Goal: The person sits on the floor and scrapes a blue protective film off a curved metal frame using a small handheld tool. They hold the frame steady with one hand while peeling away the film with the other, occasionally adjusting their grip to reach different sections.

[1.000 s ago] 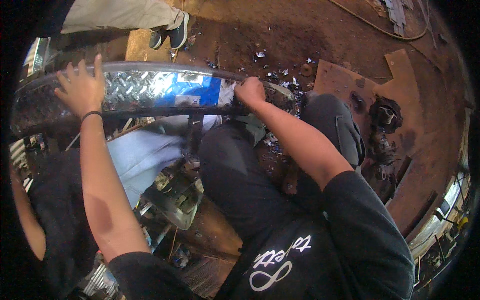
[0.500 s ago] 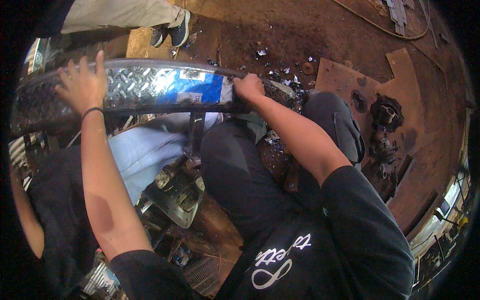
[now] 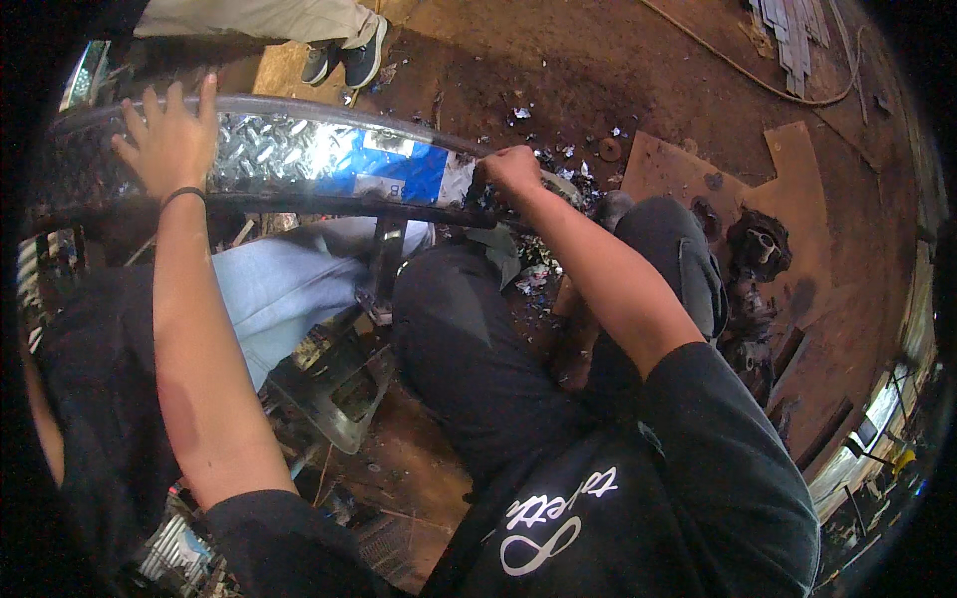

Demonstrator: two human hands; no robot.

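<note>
A long, curved metal bumper (image 3: 269,154) with a shiny raised diamond pattern stretches from the far left to the middle. A blue-and-white sticker (image 3: 424,169) covers part of its face near the right end. Flat on the bumper's left part, fingers spread, rests my left hand (image 3: 171,140); a dark band circles that wrist. My right hand (image 3: 513,171) is closed at the bumper's right end, just past the sticker. What its fingers hold, if anything, is hidden.
Beneath the bumper stands a dark metal bracket (image 3: 387,249). Crumpled scraps (image 3: 538,279) litter the brown ground. Rusty sheet metal (image 3: 688,169) and a greasy dark part (image 3: 760,244) lie to the right. Another person's shoes (image 3: 364,55) stand beyond; someone in light jeans (image 3: 289,274) is at the left.
My right hand has shifted slightly right and its fist has turned. The bumper and my left hand sit a little higher in the picture, the left palm staying flat on the metal.
</note>
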